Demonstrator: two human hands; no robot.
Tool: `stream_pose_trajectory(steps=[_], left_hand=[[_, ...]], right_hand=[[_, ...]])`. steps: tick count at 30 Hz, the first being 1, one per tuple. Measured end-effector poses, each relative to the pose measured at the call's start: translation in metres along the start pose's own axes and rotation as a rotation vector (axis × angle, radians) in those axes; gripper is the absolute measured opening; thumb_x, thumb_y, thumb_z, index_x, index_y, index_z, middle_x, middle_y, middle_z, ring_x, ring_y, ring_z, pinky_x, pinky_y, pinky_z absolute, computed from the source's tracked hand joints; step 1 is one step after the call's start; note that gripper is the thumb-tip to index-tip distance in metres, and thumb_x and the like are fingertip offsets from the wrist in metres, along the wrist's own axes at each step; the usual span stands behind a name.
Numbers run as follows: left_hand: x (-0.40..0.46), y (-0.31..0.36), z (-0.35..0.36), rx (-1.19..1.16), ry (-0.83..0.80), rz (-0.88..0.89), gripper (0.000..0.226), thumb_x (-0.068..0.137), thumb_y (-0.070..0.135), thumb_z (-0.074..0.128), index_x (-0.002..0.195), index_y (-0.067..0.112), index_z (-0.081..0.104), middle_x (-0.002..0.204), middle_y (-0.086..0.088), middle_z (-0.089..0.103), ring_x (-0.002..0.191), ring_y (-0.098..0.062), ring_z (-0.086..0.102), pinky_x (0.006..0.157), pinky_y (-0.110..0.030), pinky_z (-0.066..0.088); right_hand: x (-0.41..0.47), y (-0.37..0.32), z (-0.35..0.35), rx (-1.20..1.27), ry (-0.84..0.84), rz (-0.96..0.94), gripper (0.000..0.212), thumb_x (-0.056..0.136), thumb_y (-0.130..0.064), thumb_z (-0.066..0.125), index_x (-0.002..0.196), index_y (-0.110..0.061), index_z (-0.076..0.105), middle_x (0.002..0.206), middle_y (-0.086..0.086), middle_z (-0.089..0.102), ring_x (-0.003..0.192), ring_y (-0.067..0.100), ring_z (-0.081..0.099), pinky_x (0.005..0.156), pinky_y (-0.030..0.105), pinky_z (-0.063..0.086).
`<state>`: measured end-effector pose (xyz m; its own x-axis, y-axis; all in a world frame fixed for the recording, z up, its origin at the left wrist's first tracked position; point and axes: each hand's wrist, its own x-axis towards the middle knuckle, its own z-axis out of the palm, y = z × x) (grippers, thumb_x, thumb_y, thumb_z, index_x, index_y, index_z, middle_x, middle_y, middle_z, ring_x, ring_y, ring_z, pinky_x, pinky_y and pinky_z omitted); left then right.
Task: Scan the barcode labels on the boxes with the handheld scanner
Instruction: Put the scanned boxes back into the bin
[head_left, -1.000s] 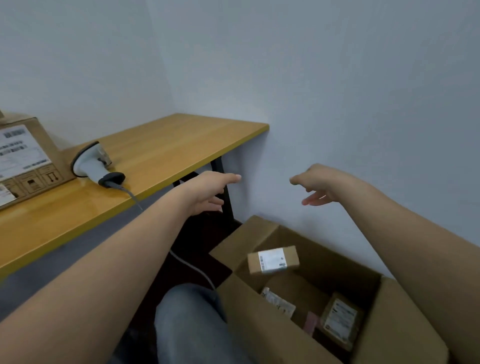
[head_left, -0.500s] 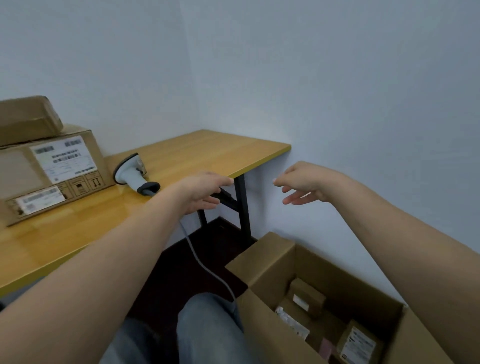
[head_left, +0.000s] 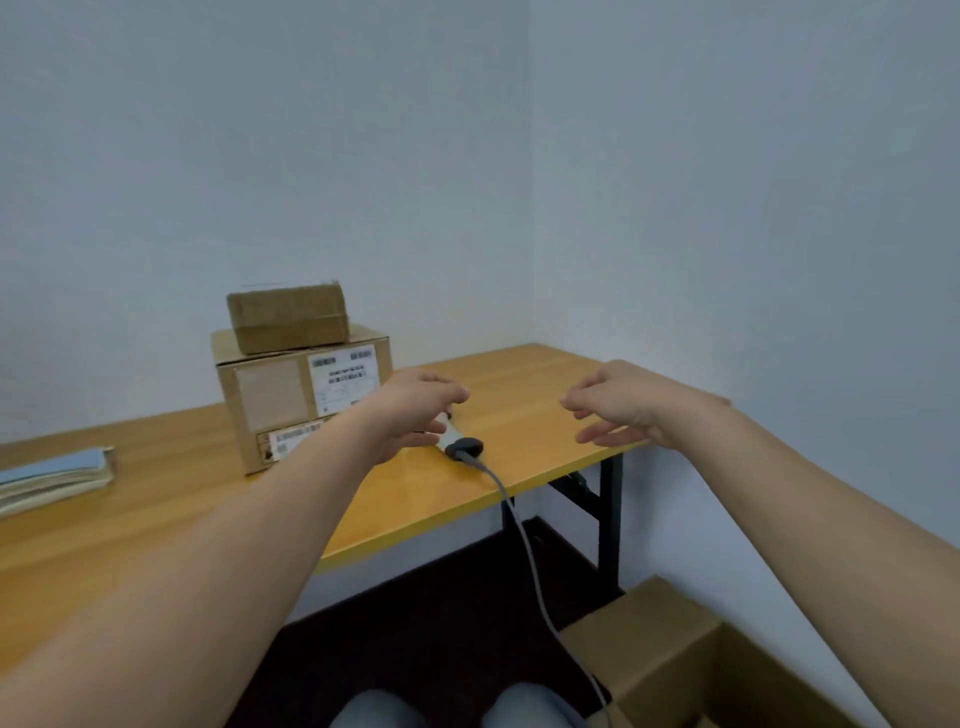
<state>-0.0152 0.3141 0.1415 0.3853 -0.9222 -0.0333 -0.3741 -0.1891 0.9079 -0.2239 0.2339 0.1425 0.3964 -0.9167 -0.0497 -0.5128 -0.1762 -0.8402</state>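
The handheld scanner (head_left: 464, 447) lies on the wooden table (head_left: 524, 389), with only its dark handle end and a bit of pale body showing. My left hand (head_left: 410, 410) hovers right over its head, fingers loosely curled, with no grip that I can see. My right hand (head_left: 618, 405) is held over the table's right part, fingers relaxed and holding nothing. Behind the left hand stands a large cardboard box (head_left: 270, 395) with white barcode labels on its front. A smaller plain box (head_left: 288, 317) sits on top of it.
The scanner's grey cable (head_left: 530, 545) drops over the table edge toward an open carton (head_left: 670, 644) on the floor at bottom right. A stack of papers (head_left: 52, 475) lies at the table's left. Walls close the corner behind and to the right. My knees show at the bottom.
The view has swung left and up from the floor carton to the table. Both hands moved over the tabletop, and the left one now covers the scanner's head.
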Motion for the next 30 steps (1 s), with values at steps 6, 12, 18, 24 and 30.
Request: stream_pose_trajectory(steps=[6,12,18,24,30], left_hand=[[0.017,-0.035,-0.064,-0.101,0.297,0.025,0.037,0.098,0.035,0.05,0.128,0.014,0.052,0.12,-0.009,0.056,0.098,-0.025,0.061,0.089,-0.042,0.054],[0.053,-0.053,-0.131,-0.231,0.644,-0.032,0.048,0.099,0.048,0.032,0.13,0.015,0.045,0.11,-0.007,0.054,0.099,-0.028,0.058,0.093,-0.044,0.048],[0.072,-0.039,-0.181,-0.253,0.797,-0.146,0.064,0.096,0.053,0.027,0.146,0.013,0.03,0.142,-0.013,0.036,0.117,-0.036,0.05,0.101,-0.051,0.042],[0.094,-0.021,-0.225,-0.208,0.859,-0.138,0.057,0.1,0.046,0.025,0.146,0.014,0.027,0.146,-0.01,0.026,0.118,-0.035,0.047,0.096,-0.045,0.037],[0.123,-0.029,-0.242,-0.26,0.74,-0.185,0.065,0.095,0.054,0.025,0.149,0.017,0.027,0.151,-0.007,0.031,0.127,-0.034,0.043,0.107,-0.048,0.034]], right_hand=[[0.039,-0.037,0.072,0.189,0.0,-0.144,0.031,0.097,-0.036,0.051,0.122,-0.018,0.051,0.118,0.002,0.056,0.09,0.016,0.068,0.085,0.035,0.057],[0.08,-0.081,0.112,0.262,-0.028,-0.201,0.052,0.1,-0.051,0.028,0.139,-0.018,0.039,0.126,0.004,0.051,0.096,0.016,0.063,0.084,0.033,0.053],[0.111,-0.128,0.123,0.236,-0.102,-0.217,0.061,0.098,-0.057,0.022,0.143,-0.019,0.037,0.126,0.006,0.052,0.099,0.019,0.063,0.087,0.035,0.053],[0.144,-0.18,0.131,0.231,-0.145,-0.258,0.064,0.098,-0.057,0.021,0.145,-0.017,0.035,0.131,0.007,0.05,0.103,0.02,0.061,0.09,0.036,0.052],[0.171,-0.205,0.158,0.231,-0.236,-0.295,0.067,0.096,-0.061,0.022,0.151,-0.023,0.025,0.153,0.001,0.033,0.115,0.021,0.053,0.091,0.034,0.048]])
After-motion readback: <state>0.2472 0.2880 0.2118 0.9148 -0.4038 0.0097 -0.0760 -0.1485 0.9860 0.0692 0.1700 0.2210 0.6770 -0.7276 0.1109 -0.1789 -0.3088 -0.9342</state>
